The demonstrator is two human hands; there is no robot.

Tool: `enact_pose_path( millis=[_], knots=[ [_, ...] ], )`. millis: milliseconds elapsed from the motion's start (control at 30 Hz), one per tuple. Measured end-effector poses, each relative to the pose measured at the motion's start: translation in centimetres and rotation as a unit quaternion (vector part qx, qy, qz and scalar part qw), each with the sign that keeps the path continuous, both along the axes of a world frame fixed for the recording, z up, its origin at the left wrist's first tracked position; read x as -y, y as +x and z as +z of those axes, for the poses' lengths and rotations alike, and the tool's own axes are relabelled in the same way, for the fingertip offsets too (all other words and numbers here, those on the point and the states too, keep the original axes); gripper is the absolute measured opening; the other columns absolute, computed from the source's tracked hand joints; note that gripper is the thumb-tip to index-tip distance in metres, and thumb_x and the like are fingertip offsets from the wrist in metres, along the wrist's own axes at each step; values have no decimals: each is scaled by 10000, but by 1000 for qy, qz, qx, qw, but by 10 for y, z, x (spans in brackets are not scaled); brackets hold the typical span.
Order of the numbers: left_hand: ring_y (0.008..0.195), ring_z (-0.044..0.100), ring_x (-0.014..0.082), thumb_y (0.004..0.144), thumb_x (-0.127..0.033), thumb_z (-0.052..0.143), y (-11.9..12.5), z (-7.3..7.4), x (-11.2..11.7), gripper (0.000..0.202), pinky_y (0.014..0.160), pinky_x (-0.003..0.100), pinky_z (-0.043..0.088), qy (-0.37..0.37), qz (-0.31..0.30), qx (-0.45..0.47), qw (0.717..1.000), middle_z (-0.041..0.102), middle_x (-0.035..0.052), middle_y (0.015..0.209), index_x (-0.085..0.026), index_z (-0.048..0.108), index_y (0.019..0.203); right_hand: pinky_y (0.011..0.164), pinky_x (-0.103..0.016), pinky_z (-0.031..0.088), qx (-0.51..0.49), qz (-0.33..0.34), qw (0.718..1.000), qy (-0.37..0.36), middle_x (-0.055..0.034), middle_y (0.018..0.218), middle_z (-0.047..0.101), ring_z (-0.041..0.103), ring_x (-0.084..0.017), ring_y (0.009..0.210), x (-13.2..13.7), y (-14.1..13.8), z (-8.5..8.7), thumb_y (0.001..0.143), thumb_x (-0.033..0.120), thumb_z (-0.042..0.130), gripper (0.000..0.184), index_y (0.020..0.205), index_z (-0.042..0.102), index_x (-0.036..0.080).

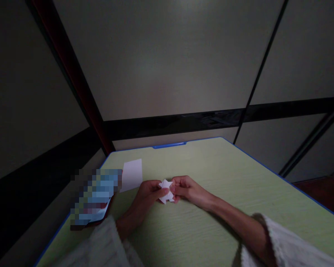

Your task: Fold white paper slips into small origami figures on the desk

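Gripping hands: two, bare; the left hand [149, 191] and the right hand [187, 188] both pinch one piece of paper, thumbs on top.
Folded paper: one [164, 185], white, small, crisply creased, with several pointed tips; it sits between the hands, the left at its nine o'clock, the right at its three. Whether it touches the worktop, I cannot tell.
Sleeves: two, pale, soft-looking cloth; the left sleeve [104, 243] toward eight o'clock from the paper, the right sleeve [295, 241] toward four.
Flat sheet: one [131, 175], white, four-sided, smooth, near the left hand at ten o'clock.
Tablet-like device: one [98, 196], flat, dark-edged, its surface blurred into blocks, at nine o'clock, just beside the sheet.
Worktop: one [228, 167], pale yellow-green with fine wood grain, blue-edged.
Blue strip: one [169, 145], slim, on the far edge at twelve o'clock.
Panels [167, 66]: several, pale, smooth, crossed by a glossy black band [172, 125], beyond the worktop at twelve o'clock.
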State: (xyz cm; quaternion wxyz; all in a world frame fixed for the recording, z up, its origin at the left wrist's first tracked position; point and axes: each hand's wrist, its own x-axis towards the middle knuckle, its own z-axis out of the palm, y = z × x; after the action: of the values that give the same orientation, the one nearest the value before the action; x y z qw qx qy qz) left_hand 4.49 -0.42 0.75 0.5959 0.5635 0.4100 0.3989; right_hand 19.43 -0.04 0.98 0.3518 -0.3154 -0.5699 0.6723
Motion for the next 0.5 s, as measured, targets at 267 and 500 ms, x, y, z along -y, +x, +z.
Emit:
enact_pose_path(
  millis=[267, 500],
  knots=[
    [450, 510, 110, 555, -211, 606, 1, 0, 1, 108, 446, 195, 351, -19, 19, 16, 999, 602, 7, 466, -104, 594, 562, 451, -181, 344, 25, -22, 999, 20, 31, 457, 482, 432, -47, 419, 4, -1, 5, 621, 230, 533, 159, 533, 481, 109],
    [452, 515, 101, 559, -207, 613, 1, 0, 1, 92, 453, 188, 350, -31, 24, 31, 999, 608, -7, 482, -117, 592, 555, 447, -177, 332, 11, -4, 1000, 13, 35, 486, 501, 429, -44, 422, 3, 0, 5, 548, 156, 580, 107, 573, 489, 108]
  ],
)
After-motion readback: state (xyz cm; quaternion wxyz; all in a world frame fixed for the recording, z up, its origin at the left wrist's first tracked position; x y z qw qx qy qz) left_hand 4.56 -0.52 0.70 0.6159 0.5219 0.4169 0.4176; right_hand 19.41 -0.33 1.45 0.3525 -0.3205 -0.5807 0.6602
